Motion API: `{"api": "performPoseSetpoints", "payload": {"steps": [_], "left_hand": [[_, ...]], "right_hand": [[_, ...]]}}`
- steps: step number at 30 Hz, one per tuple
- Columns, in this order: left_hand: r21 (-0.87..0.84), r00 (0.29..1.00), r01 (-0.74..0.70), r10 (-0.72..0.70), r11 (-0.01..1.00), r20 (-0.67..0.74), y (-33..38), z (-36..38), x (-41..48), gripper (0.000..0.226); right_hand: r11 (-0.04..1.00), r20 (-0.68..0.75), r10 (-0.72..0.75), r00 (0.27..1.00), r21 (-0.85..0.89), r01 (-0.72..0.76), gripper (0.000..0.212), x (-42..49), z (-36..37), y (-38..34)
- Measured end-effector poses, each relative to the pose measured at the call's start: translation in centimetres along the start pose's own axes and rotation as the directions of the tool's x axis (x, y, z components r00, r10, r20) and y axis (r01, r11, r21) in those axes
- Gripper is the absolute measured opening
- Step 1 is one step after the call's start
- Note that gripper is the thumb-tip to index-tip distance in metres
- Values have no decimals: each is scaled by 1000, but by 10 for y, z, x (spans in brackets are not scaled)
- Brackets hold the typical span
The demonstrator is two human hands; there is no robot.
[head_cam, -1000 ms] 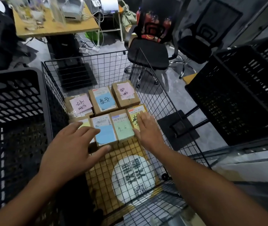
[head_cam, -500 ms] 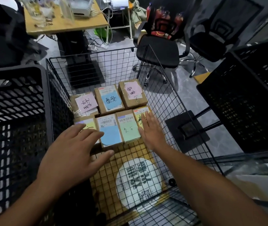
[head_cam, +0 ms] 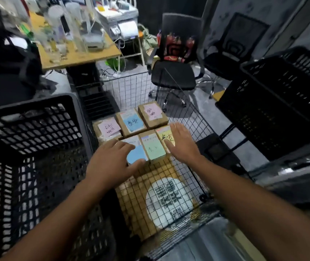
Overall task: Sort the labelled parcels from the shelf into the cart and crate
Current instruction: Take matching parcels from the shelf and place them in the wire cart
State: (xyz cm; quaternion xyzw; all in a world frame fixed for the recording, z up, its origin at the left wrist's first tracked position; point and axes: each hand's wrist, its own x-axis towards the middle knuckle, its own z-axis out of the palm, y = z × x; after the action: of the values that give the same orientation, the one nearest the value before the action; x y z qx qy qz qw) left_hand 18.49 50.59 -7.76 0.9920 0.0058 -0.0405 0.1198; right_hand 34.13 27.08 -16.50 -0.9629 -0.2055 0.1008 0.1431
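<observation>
Left fingers (head_cam: 121, 146) have slid rightward since a moment ago and now lie spread apart over the small brown cardboard parcel with the blue label (head_cam: 138, 157), thumb along its near edge, nothing clamped. Left hand (head_cam: 110, 162) hides the front-left parcel. Right fingers (head_cam: 176, 132) straight, close together, flat on the brown parcel with the yellow label (head_cam: 164, 137); right hand (head_cam: 183, 146) barely shifted, bearing on the row's outer end. Between the hands sits the brown parcel with the green label (head_cam: 154, 148). Behind: a back row of three brown parcels (head_cam: 132, 122), labels pink, blue, pink. All lie flat, edge to edge, on the floor of the black wire-mesh cart (head_cam: 188, 117). Black slatted plastic crate (head_cam: 27, 129) just beside the cart's left wall.

Handling, as a guess: boxes look light and stiff, card matt, taped labels slicker; contents unknown, so fragility cannot be told. Tight packing leaves no finger gaps between neighbours. Take hold at the exposed near edge, tip up, then pinch across the short sides
</observation>
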Motion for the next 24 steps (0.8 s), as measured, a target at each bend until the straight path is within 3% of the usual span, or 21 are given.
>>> {"api": "performPoseSetpoints", "payload": {"steps": [5,9,16,24], "left_hand": [[-376,985,-35,-32,926,-171,6,-19,-18,60],[-299,982,-156,115,941,-152,16,-26,-44,77],[-316,939,-345,327,884,-110,66,-28,-114,69],[-242,810,-578,583,779,-59,158,-19,-187,89]], "right_hand": [[993,-77,115,990,4,-115,64,-75,-55,-31],[980,-151,195,969,76,-186,66,-159,-69,-59],[913,-278,391,877,236,-333,70,-299,-77,-106],[806,-457,592,664,327,-494,80,-474,-66,-89]]}}
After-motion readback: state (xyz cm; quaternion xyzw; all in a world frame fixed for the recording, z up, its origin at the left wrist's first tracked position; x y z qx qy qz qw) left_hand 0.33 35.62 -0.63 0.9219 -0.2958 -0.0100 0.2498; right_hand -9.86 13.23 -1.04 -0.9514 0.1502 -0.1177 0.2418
